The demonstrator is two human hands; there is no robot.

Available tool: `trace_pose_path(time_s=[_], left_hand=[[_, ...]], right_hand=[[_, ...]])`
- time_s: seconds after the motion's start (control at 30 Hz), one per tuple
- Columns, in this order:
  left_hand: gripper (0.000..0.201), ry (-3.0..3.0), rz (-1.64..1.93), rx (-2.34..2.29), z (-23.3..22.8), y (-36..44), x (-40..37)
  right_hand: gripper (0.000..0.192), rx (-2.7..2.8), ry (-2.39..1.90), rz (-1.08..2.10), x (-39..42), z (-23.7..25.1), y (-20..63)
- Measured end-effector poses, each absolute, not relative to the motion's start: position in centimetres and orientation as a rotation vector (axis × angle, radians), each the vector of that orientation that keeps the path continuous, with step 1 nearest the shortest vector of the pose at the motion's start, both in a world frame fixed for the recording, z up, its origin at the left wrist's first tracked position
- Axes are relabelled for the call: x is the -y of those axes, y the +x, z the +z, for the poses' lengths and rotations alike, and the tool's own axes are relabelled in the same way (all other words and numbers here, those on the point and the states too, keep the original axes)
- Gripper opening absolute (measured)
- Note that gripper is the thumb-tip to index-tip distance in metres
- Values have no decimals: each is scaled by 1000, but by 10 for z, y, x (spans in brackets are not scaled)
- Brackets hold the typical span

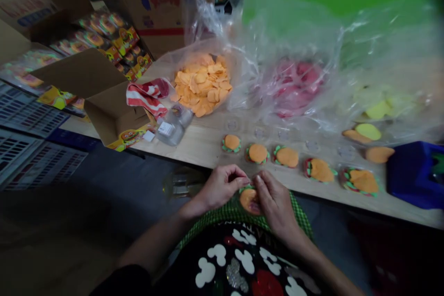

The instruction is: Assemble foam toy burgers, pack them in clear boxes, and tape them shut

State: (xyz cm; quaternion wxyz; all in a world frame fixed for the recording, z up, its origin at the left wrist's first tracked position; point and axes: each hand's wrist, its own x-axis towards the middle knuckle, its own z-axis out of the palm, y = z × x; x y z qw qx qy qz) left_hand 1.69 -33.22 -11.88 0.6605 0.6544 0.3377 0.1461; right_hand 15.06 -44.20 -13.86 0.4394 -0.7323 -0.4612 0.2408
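Close to my body, a small burger [249, 200] with an orange top and green frilly edge sits in a clear plastic pack between my hands. My right hand [274, 201] is closed on its right side, the thumb along the edge. My left hand [224, 186] pinches at the upper edge of the pack; exactly what its fingertips grip is hard to make out. Along the table's front edge stands a row of similar burgers in open clear packs, among them a burger [257, 153] just above my hands and a burger [362, 181] at the right end.
Behind the row lie plastic bags of orange pieces [203, 83], pink pieces [298, 84] and yellow pieces [379, 106]. A blue container [412, 175] stands at right. On the left are an open carton [113, 115], clear empty packs [172, 125], a striped cloth-like piece [149, 97] and crates [38, 162].
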Motion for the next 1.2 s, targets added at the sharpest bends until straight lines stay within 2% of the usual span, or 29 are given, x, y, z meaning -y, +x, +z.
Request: trace_pose_path(time_s=[0.17, 0.43, 0.57, 0.73, 0.87, 1.0, 1.2], left_hand=[[26, 1369, 105, -735, -139, -9, 356], [13, 1487, 156, -758, -145, -1, 371], [22, 1408, 119, -730, -148, -2, 371], [47, 1544, 61, -760, -146, -5, 379], [41, 1489, 88, -786, -149, -2, 379], [49, 1274, 283, -743, -138, 6, 364], [43, 1212, 280, -597, -122, 15, 347]], right_hand=[[35, 1295, -1748, 1112, 482, -143, 148], [42, 1418, -1599, 1352, 472, -139, 174], [43, 1334, -1626, 1340, 471, -151, 169], [39, 1290, -1737, 1308, 468, -156, 164], [41, 1165, -1708, 1274, 465, -155, 167], [40, 1008, -1660, 1160, 464, -141, 181], [38, 1139, -1647, 1113, 460, -115, 196]])
